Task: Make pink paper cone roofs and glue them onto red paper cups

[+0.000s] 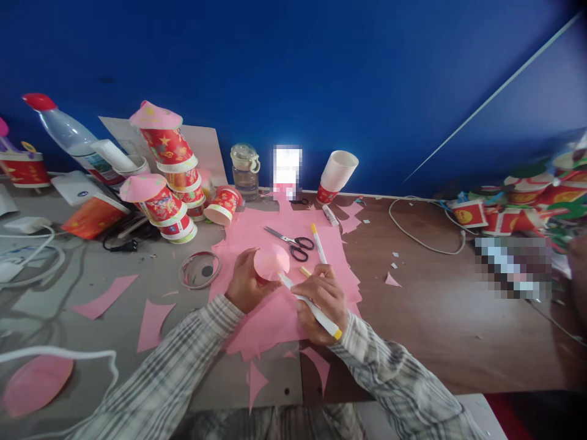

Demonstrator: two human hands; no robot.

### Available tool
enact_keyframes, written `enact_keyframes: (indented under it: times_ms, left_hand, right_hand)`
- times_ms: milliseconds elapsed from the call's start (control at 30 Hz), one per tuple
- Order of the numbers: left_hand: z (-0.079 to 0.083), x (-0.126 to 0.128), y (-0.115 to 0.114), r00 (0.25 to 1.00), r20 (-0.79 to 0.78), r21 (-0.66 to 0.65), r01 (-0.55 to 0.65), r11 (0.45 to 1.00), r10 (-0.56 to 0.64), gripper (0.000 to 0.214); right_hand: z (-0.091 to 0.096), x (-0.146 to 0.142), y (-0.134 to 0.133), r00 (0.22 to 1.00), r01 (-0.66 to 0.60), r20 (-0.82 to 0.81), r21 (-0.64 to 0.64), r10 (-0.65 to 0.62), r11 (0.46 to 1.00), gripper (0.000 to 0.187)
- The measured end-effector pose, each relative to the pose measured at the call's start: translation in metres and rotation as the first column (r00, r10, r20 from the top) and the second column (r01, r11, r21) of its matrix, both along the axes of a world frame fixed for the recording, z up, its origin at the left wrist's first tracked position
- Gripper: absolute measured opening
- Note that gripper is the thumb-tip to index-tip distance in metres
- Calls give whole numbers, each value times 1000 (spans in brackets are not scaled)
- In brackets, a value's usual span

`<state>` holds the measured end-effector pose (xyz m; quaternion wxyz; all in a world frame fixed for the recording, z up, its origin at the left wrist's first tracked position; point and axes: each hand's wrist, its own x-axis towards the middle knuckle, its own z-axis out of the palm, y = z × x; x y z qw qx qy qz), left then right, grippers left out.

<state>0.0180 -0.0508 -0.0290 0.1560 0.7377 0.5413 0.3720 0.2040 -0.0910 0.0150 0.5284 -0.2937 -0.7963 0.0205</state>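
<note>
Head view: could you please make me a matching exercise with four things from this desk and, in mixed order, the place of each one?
1 scissors
2 white marker
3 pink paper circle
4 stack of white cups

A in the left hand
B tilted, by the blue wall
C black handles, on the pink sheet
D in the right hand

Pairs: 1-C, 2-D, 3-A, 4-B.
</note>
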Motion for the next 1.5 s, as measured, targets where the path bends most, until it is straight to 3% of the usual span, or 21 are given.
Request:
enact_keyframes:
  times_ms: [400, 1500]
  left_hand:
    - [2, 1, 0, 1000, 23, -20, 2, 1000, -2, 71]
    - [2, 2, 0, 999, 36, -15, -1, 1000, 1, 63]
  right_hand:
    - [0, -2, -2, 998, -58, 21, -4, 58, 998, 26]
    - [-3, -8, 2, 1000, -19, 2, 10, 19, 1000, 20]
